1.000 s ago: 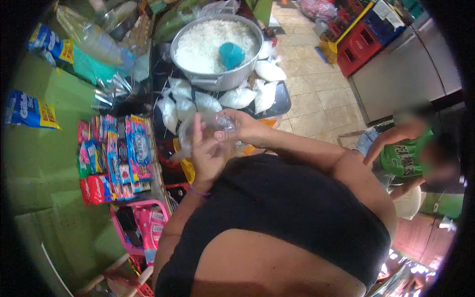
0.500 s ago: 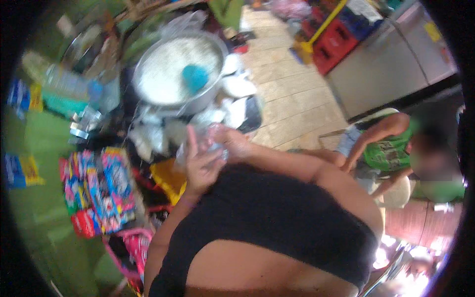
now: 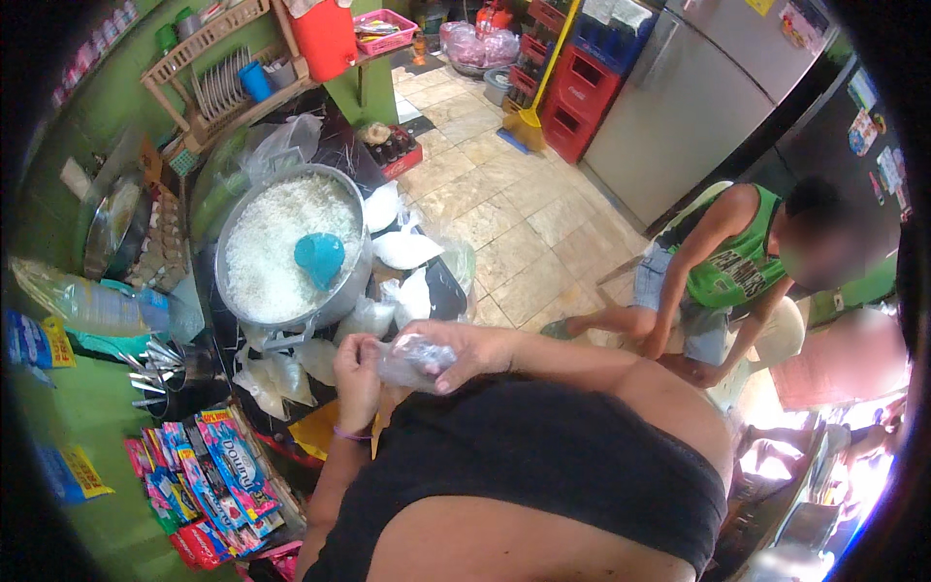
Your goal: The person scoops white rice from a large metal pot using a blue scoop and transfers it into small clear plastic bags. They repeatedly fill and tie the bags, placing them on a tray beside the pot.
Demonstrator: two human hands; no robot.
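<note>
A crumpled clear plastic bag (image 3: 405, 363) is held between my two hands in front of my chest. My left hand (image 3: 358, 376), with a purple band at the wrist, pinches the bag's end. My right hand (image 3: 471, 351) wraps round its other side; whether anything is inside I cannot tell. Just beyond stands a large metal pot (image 3: 361, 254) full of white cooked rice (image 3: 276, 228). A turquoise cup (image 3: 320, 260) lies on the rice. Several knotted plastic bags with white contents, such as this bag (image 3: 405, 249), sit around the pot's near and right sides.
Colourful sachets (image 3: 208, 475) and a holder of cutlery (image 3: 179, 373) are at the left. A dish rack (image 3: 221, 92) stands behind the pot. Right of me sits a person in a green top (image 3: 742, 254), near a fridge (image 3: 693, 97). A yellow broom (image 3: 529, 121) leans by red crates (image 3: 580, 102).
My left hand's raised fingers have closed on the bag's end, and my right hand now wraps its other side. The view has shifted, showing more of the room's far end.
</note>
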